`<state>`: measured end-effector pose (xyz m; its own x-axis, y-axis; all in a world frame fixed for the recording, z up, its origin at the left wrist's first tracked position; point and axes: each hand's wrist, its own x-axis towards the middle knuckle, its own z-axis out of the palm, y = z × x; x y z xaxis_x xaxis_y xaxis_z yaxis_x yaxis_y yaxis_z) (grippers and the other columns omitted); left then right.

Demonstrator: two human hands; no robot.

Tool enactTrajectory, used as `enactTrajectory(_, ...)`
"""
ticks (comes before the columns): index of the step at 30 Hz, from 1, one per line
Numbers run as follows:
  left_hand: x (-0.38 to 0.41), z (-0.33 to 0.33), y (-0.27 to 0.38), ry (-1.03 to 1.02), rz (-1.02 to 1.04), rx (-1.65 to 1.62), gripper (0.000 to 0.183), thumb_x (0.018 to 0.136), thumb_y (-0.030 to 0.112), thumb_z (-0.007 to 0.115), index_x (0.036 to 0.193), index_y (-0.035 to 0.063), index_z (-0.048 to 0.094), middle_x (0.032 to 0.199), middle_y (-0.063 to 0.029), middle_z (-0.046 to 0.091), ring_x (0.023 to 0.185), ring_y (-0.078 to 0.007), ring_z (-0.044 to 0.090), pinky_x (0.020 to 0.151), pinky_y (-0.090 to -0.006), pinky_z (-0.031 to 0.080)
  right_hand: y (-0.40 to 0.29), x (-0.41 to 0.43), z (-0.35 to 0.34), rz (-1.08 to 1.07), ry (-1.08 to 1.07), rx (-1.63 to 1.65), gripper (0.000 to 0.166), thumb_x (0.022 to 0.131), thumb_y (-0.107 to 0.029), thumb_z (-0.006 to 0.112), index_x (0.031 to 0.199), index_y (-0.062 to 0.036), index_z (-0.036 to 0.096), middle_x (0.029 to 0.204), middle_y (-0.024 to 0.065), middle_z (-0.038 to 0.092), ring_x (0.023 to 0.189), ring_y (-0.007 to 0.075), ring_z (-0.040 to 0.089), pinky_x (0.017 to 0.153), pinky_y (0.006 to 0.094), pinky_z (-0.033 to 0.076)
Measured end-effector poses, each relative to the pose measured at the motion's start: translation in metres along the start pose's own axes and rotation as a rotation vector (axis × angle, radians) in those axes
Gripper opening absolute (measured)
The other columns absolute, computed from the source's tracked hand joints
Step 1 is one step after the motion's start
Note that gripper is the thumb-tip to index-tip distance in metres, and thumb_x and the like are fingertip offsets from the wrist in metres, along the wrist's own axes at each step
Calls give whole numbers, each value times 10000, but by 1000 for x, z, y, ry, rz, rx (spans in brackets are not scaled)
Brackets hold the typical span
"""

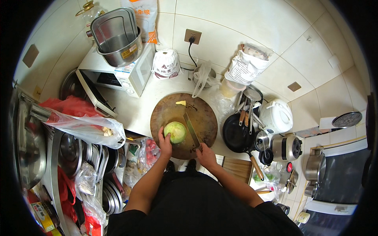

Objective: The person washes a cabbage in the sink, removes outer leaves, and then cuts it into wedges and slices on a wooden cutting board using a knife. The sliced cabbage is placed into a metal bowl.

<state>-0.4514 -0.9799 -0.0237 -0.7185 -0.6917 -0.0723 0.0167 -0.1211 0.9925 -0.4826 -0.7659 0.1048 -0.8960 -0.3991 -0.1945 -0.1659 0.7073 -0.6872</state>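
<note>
A pale-green cabbage head (pixel 176 131) rests on a round wooden chopping board (pixel 161 109), its yellowish cut face turned up. My left hand (pixel 164 144) steadies it from the left and near side, thumb on top and fingers along the edge. In my right hand (pixel 206 156) is the handle of a kitchen knife (pixel 192 128). Its long blade points away from me over the board, to the right of the cabbage and apart from it. A small yellow-white cut piece (pixel 180 103) lies near the board's far edge. My fist hides most of the knife's handle.
A black frying pan (pixel 238 132) with ladles stands right of the board, before a white rice cooker (pixel 276 116). Back left, a microwave (pixel 133 78) with its door open carries a steel pot (pixel 121 53). A plastic bag (pixel 88 126) hangs over the left rack.
</note>
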Motion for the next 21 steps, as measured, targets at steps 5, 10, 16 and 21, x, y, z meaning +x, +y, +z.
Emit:
enactTrajectory(5, 3, -12, -8, -56, -121, -27, 585, 1011, 181, 590, 1513, -27, 373, 1467, -179, 490, 1325, -268, 488, 1129, -351, 367, 0, -2, -3, 55, -50, 9, 360, 951, -253, 606, 1203, 3, 603, 971, 283, 690, 948, 495, 638, 819, 540, 501)
enactTrajectory(10, -2, 0, 9, -157, -57, -154, 634, 998, 216, 668, 1507, -25, 376, 1425, -159, 516, 1273, -243, 526, 1081, -348, 425, 19, 0, 1, 85, -104, 20, 349, 949, -283, 575, 1188, -30, 605, 973, 289, 690, 941, 498, 645, 837, 568, 503)
enactTrajectory(16, 6, 10, 15, -96, -181, 27, 635, 964, 190, 667, 1487, -37, 388, 1395, -206, 525, 1254, -304, 541, 1085, -391, 422, 28, -1, 2, 45, -65, 47, 338, 947, -274, 587, 1178, -27, 602, 956, 291, 684, 923, 504, 641, 810, 571, 500)
enactTrajectory(21, 7, -3, -15, 5, 110, 445, 547, 976, 169, 535, 1461, -51, 408, 1429, -287, 471, 1333, -422, 453, 1150, -451, 331, -2, 1, -14, -58, -65, 143, 328, 955, -256, 587, 1194, -33, 582, 957, 294, 682, 924, 502, 638, 796, 562, 503)
